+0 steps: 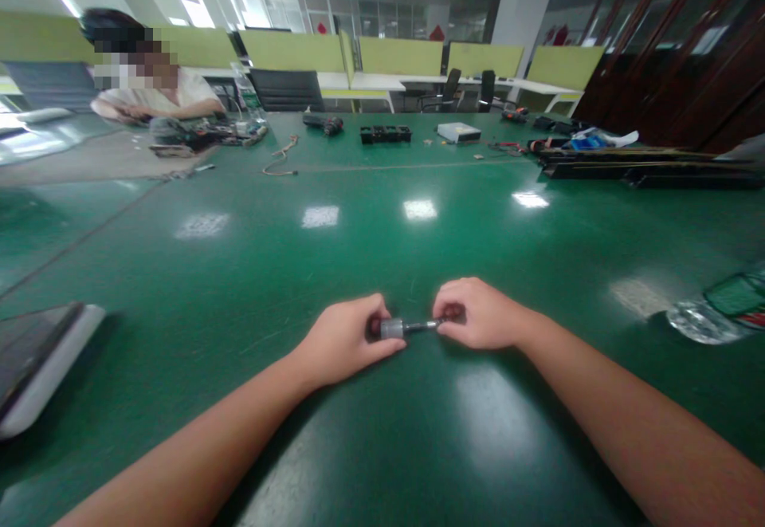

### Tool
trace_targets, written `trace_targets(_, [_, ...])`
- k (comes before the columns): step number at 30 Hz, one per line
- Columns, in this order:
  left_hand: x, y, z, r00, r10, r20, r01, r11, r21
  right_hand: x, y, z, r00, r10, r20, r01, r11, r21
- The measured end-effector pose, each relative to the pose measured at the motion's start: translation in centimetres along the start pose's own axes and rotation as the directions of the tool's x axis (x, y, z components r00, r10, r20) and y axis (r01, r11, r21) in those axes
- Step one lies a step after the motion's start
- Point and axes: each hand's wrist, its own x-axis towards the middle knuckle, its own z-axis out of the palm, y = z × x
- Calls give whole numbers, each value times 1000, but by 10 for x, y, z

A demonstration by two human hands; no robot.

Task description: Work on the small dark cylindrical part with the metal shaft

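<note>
A small grey cylinder with a thin metal shaft (pixel 393 328) lies level between my hands, close to the green tabletop; its exact kind I cannot make out. The fingers and thumb of my left hand (pixel 343 342) close round the thick grey end. At the other end, the thumb and fingers of my right hand (pixel 481 316) pinch the shaft's tip. The middle stretch of the dark shaft shows between the two hands. What lies inside my curled fingers is partly hidden.
Right of my hands, a clear plastic bottle (pixel 711 320) lies on its side. A flat device with a white edge (pixel 53 359) sits at left. Across the green table (pixel 358 256) are a black part (pixel 386 134), a white box (pixel 459 132), dark strips (pixel 645 168) and a seated person (pixel 161 96).
</note>
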Motion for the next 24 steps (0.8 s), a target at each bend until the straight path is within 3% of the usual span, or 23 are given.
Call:
trace_targets(3, [0, -1, 0, 1000, -4, 5, 4, 1000, 1, 2, 1, 6, 997, 15, -77, -7, 995, 101])
trace_targets(6, [1, -2, 0, 1000, -8, 1, 8, 1000, 7, 3, 1, 7, 995, 64, -77, -48, 979, 198])
trace_targets(13, [1, -2, 1, 1000, -15, 2, 15, 1000, -2, 2, -1, 2, 999, 32, 14, -33, 996, 78])
trace_targets(16, [1, -1, 0, 1000, -13, 0, 13, 1000, -4, 2, -4, 4, 999, 35, 4, -36, 996, 81])
trace_targets(24, [1, -1, 0, 1000, -7, -10, 7, 1000, -14, 2, -13, 15, 997, -36, -69, 56, 949, 310])
